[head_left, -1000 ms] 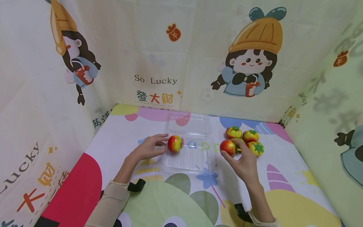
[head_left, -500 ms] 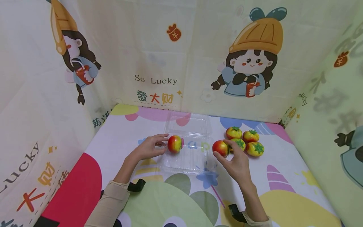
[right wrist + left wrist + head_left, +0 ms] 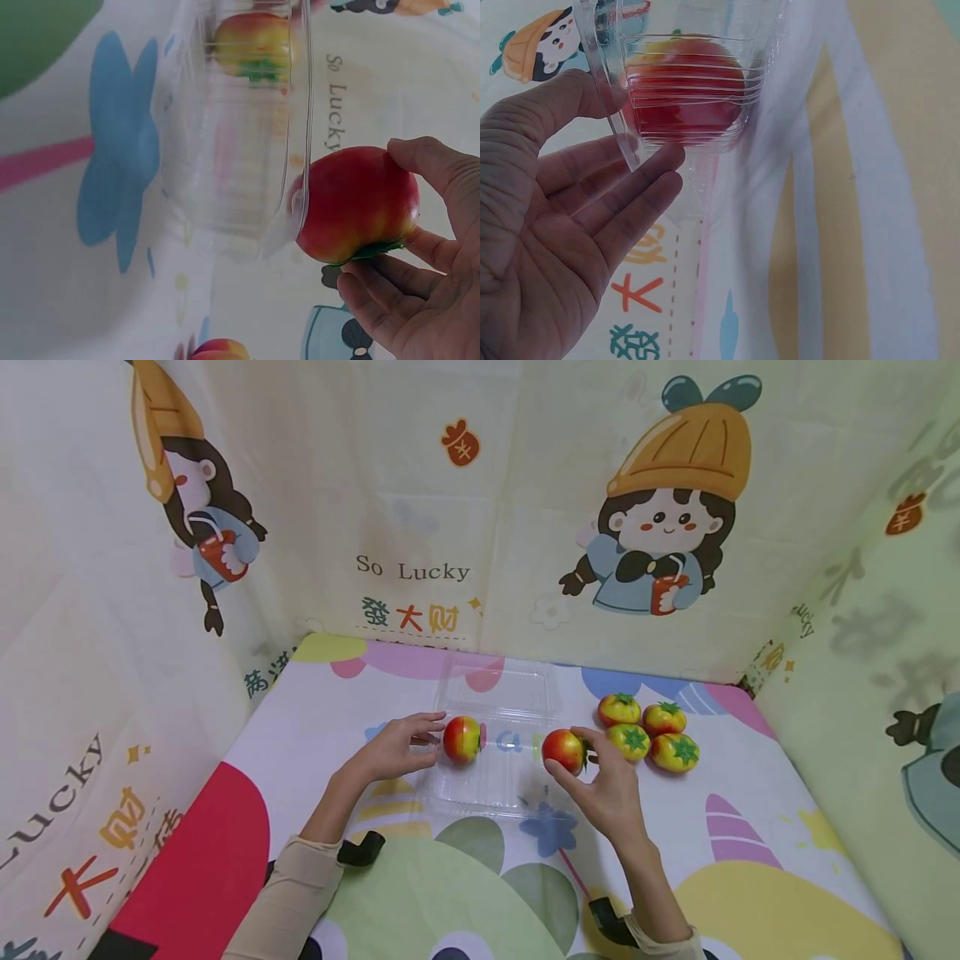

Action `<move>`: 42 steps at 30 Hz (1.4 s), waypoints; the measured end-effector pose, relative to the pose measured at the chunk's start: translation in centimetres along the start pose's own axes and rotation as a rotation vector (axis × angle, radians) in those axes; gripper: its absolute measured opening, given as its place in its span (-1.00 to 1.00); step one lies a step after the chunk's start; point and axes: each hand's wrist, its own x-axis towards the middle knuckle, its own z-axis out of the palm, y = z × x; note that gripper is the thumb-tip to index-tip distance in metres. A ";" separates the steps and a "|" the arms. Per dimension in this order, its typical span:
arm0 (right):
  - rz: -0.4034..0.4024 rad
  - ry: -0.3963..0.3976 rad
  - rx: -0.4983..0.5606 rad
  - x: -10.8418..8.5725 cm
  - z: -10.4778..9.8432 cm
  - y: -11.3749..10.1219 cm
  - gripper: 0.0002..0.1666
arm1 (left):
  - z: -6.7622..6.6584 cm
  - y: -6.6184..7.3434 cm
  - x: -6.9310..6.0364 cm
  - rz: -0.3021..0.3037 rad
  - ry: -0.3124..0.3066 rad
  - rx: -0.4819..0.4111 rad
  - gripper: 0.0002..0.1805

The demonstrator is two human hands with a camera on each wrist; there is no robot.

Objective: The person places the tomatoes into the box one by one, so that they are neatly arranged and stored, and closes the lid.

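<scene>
A clear plastic clamshell box (image 3: 480,789) lies on the table with its lid folded back. One red-and-yellow tomato (image 3: 461,741) sits in its left end, also seen through the ribbed wall in the left wrist view. My left hand (image 3: 393,747) holds the box's left edge, thumb at the rim and fingers against the outer side (image 3: 637,180). Over the right edge of the box, my right hand (image 3: 603,785) pinches a second tomato (image 3: 356,202) between thumb and fingers, its green leafy top towards the fingers.
Several more tomatoes (image 3: 663,719) with green star-shaped tops stand grouped on the table, right of the box. A colourful printed cloth (image 3: 480,877) covers the table. Cartoon-printed curtains (image 3: 525,527) close in the back and both sides.
My right hand has carried its tomato leftwards, away from the group and up to the box's right edge. The left hand and the box have stayed in place.
</scene>
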 end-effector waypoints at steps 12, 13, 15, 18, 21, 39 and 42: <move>-0.012 -0.024 0.023 0.0 1.3 -0.9 -0.24 | 0.0 -0.1 0.2 -0.008 -0.003 0.005 -0.45; -0.013 -0.028 0.028 0.0 1.4 -1.0 -0.24 | 0.0 -0.1 0.2 -0.011 -0.004 0.002 -0.45; -0.012 -0.039 0.035 0.0 1.7 -1.1 -0.24 | 0.0 0.0 0.2 -0.016 -0.006 -0.003 -0.43; 0.003 -0.060 0.044 0.0 2.1 -1.3 -0.23 | 0.0 0.0 0.2 -0.021 -0.007 -0.010 -0.41; 0.018 -0.075 0.054 0.0 2.5 -1.5 -0.23 | 0.0 0.0 0.1 -0.018 -0.008 -0.007 -0.42; -0.038 -0.092 0.135 -0.3 5.0 -2.1 -0.33 | 0.0 0.1 0.1 -0.030 -0.011 -0.016 -0.41; -0.053 -0.094 0.134 -0.3 5.5 -2.2 -0.33 | 0.0 0.1 0.1 -0.034 -0.010 -0.009 -0.42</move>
